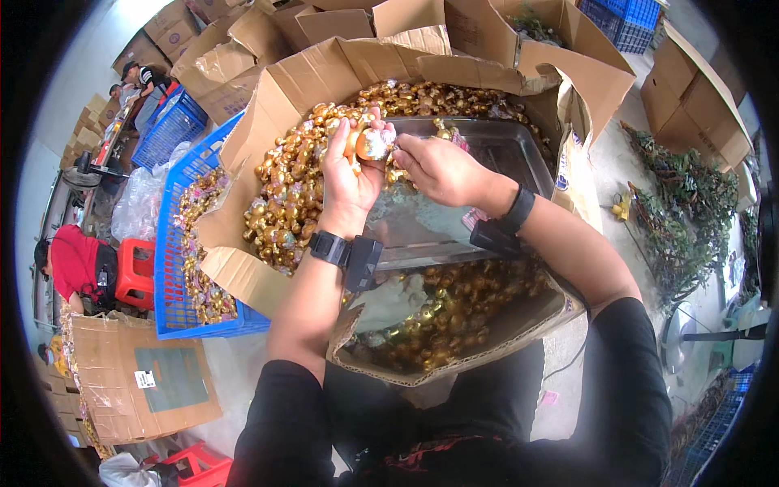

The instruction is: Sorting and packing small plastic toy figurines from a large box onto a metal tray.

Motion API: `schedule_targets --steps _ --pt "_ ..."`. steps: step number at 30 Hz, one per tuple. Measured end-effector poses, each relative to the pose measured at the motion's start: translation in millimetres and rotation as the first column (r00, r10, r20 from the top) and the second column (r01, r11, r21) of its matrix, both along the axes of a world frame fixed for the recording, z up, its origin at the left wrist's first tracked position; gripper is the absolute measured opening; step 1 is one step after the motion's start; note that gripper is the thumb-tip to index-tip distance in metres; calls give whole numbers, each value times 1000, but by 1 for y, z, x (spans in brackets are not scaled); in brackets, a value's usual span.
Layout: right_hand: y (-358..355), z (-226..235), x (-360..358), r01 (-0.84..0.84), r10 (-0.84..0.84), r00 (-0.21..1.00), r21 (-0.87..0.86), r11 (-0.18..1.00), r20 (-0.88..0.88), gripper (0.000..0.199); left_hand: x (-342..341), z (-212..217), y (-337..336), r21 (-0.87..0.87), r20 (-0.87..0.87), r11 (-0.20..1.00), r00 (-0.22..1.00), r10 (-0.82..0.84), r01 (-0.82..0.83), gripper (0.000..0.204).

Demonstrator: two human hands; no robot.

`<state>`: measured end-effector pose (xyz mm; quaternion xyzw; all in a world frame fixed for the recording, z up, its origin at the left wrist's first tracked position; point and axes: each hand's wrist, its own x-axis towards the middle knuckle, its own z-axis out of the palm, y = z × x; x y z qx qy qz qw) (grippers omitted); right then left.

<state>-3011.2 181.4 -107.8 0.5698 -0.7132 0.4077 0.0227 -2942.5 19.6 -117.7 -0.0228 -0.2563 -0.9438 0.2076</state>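
My left hand (350, 180) is turned palm up above a large cardboard box (312, 77). Its fingers curl around a shiny gold ornament (373, 144) with a pale, pinkish end. Against that pale end, my right hand (446, 172) has its thumb and fingers pinched together; whatever lies between them is too small to make out. Beneath both hands a grey metal tray (503, 148) rests across the box, with whitish-green residue on its surface. Many similar gold ornaments (280, 195) fill the box around the tray, in part behind my hands.
A blue plastic crate (169, 280) of ornaments stands left of the box. Open cartons (479, 32) crowd the far side. Artificial greenery (690, 195) lies on the floor at right. Red stools (136, 272), a person in red (75, 260) and other people are at left.
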Motion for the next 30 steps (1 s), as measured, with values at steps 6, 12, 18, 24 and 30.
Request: schedule_targets --steps 6,12,18,24,30 --pt "13 16 -5 -91 90 996 125 988 17 23 1 1 -7 -188 6 974 992 -129 128 31" --pt "17 22 -8 -226 225 974 137 964 21 27 7 5 -4 -247 15 964 995 -99 99 22" --pt "24 27 -6 -269 250 958 139 953 138 29 10 11 4 -275 -18 957 994 -105 96 19" --pt "28 34 -2 -292 222 914 172 941 339 29 17 19 12 -367 -55 929 996 -65 41 18" --pt "22 32 0 -288 206 886 144 947 415 32 18 20 14 -359 -52 933 999 17 -34 34"
